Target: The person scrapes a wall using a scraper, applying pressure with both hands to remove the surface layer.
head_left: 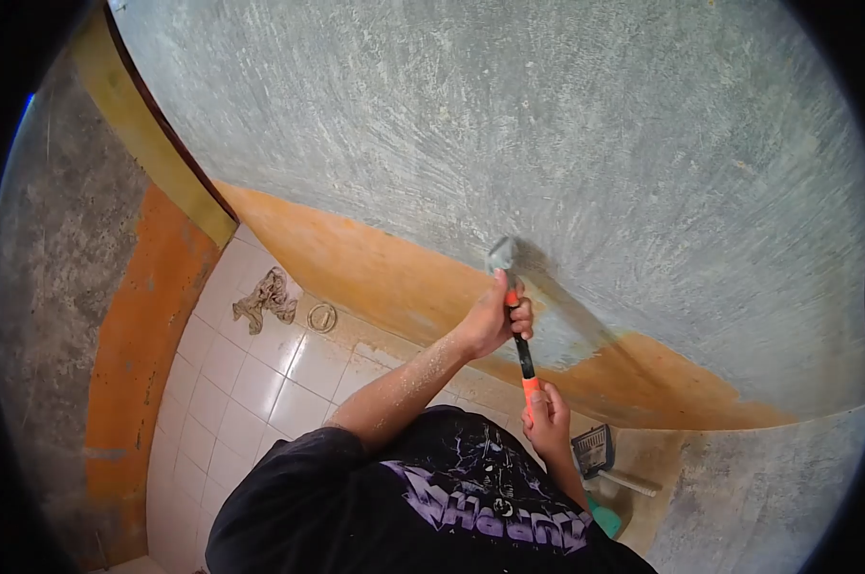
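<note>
My left hand (pixel 495 318) is wrapped around the upper shaft of a long tool (pixel 525 356) with a black-and-orange handle. Lower down, my right hand (pixel 549 417) grips the orange end of the same handle. The tool's squarish grey head (pixel 501 254) is at the wall (pixel 432 124), near the border between grey surface and orange paint (pixel 346 253); whether it touches cannot be made out. Just right of the handle, the orange band is broken by a pale, patchy area (pixel 571 337). Pale dust specks cover my left forearm.
On the white tiled floor (pixel 227 383) lie a crumpled brown cloth (pixel 268 300) and a ring-shaped coil (pixel 322 317). A dark gridded tray (pixel 592 450), a pale stick (pixel 633 482) and a green object (pixel 604 519) sit at lower right. A yellow-and-orange wall edge (pixel 164 182) stands at left.
</note>
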{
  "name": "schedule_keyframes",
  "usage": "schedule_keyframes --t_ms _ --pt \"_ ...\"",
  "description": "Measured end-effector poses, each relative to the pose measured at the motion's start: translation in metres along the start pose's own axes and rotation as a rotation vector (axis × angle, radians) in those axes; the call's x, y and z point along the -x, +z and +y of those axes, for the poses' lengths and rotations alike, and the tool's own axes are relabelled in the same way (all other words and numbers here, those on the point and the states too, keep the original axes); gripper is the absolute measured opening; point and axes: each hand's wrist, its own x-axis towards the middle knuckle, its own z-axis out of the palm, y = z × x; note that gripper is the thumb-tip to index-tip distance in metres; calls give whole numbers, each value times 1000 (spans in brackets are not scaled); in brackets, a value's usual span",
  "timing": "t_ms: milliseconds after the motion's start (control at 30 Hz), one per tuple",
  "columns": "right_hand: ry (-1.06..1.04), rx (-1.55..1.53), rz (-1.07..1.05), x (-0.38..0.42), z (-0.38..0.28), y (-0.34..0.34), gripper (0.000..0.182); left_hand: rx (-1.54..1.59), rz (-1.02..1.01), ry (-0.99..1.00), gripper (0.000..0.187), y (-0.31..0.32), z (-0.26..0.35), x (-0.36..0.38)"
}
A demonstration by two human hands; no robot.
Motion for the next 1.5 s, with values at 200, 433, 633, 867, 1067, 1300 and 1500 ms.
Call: schedule_keyframes --t_ms 200,433,633,867,1067,1300,1500 --pt "-18 4 56 2 -5 17 33 -23 -17 -1 54 -1 9 3" --pt "-17 39 84 -1 -11 35 34 -32 -56 1 54 -13 23 8" --pt "-24 50 96 1 -19 37 35 42 -36 -23 53 -12 27 9" --pt "-8 38 67 -9 -8 65 33 -9 -37 -27 54 -26 53 22" --pt "46 -12 11 5 -1 47 33 26 -17 -100 54 -26 26 18" --pt "72 -94 10 29 -11 -15 35 -3 -82 -137 53 21 -16 -5" --pt "98 -91 -1 58 -24 -100 36 20 -115 -154 53 67 -82 -34"
